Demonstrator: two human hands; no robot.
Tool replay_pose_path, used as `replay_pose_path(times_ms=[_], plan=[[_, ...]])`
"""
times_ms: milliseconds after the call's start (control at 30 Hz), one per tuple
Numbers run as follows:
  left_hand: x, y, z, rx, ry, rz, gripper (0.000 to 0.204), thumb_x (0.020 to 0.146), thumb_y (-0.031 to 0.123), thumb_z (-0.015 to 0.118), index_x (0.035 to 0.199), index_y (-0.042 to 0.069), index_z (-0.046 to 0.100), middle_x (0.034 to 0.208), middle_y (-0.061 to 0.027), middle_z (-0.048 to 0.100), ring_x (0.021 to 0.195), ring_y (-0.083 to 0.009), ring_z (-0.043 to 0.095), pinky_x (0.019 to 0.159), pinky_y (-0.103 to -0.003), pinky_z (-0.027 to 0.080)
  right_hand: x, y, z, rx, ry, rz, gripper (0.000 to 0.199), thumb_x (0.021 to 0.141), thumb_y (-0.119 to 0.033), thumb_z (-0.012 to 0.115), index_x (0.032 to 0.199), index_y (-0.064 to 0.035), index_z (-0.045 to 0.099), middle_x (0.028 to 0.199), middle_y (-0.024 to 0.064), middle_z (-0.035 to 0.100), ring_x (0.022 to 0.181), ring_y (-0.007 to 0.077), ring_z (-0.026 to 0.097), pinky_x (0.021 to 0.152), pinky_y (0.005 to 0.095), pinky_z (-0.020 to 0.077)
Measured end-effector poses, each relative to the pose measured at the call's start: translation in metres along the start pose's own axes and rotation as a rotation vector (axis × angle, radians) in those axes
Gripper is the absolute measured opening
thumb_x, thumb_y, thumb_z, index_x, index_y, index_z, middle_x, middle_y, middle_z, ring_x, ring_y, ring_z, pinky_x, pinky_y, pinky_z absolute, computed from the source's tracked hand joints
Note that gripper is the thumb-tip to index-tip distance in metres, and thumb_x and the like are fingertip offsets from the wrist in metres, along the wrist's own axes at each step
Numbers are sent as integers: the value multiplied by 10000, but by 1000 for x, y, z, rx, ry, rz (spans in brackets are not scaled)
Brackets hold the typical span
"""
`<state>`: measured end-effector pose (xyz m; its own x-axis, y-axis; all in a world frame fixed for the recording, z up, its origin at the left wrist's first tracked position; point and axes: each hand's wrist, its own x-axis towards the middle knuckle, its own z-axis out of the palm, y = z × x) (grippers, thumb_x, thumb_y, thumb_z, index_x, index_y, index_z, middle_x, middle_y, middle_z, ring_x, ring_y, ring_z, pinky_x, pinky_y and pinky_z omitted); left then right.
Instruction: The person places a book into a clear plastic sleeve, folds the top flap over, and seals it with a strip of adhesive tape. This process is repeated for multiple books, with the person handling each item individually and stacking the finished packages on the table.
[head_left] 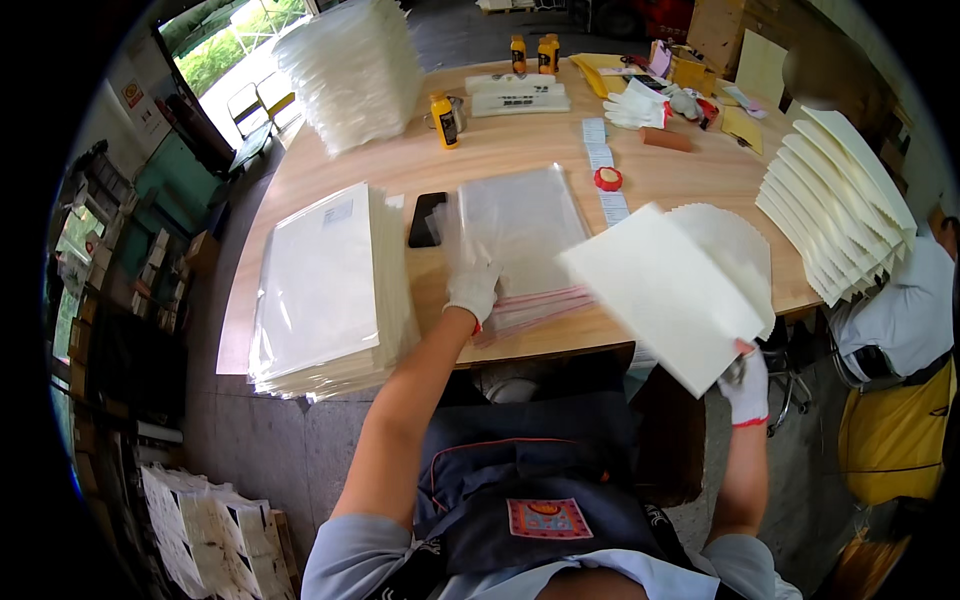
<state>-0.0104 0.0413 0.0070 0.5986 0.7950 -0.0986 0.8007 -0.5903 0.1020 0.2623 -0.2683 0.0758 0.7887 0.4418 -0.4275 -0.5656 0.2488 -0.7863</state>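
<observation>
Cream card sheet, 4 o'clock over worktop: right hand clamped on near edge; likely light, stiffish, crease-prone; hold by edges. Left hand apart, at clear plastic sleeves, likely slippery; grip unclear.

The wooden table bears filled clear sleeves at its near left corner, clear bags by the near edge and fanned cream sheets toward the right edge. A black phone lies between the first two; orange bottles and white gloves sit toward the far edge.
</observation>
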Motion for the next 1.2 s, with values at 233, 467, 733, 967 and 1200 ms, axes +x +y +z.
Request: replay_pose_path(times_ms=[233, 467, 733, 967, 1200], plan=[[1, -15, 15, -137, 328, 85, 260, 709, 118, 598, 957, 173, 543, 961, -16, 572, 916, -244, 553, 690, -388, 484, 6, 78, -23, -169, -550, 441, 268, 773, -181, 544, 1000, -39, 532, 584, 1, 531, 373, 83, 447, 324, 188, 336], [-17, -7, 1, -493, 489, -16, 228, 732, 40, 529, 900, 168, 615, 843, -51, 585, 804, -249, 553, 663, -363, 457, 25, 121, -45, 189, -478, 405, 247, 836, -81, 497, 1072, -11, 511, 927, 80, 614, 712, 141, 617, 537, 230, 511], [-52, -14, 5, -806, 403, 3, 345, 726, -77, 441, 959, 127, 592, 926, -69, 574, 754, -255, 546, 666, -317, 451, 1, 130, -43, 135, -491, 267, 320, 845, -79, 486, 1146, 30, 471, 1069, 131, 579, 927, 215, 602, 768, 302, 503], [-78, -4, 21, -618, 453, 177, 437, 675, -94, 477, 1043, 121, 572, 989, -67, 566, 791, -264, 557, 692, -324, 463, -21, 127, -29, 30, -446, 200, 300, 855, -122, 512, 1125, 2, 479, 884, 66, 600, 623, 136, 576, 483, 237, 440], [-76, 65, 59, -1759, 713, -291, 563, 829, -30, 458, 1333, 107, 249, 1200, -110, 478, 970, -225, 574, 786, -336, 508, -59, 116, -8, -58, -498, 205, 161, 881, -174, 526, 955, -32, 517, 695, 37, 550, 478, 123, 518, 395, 253, 371]])
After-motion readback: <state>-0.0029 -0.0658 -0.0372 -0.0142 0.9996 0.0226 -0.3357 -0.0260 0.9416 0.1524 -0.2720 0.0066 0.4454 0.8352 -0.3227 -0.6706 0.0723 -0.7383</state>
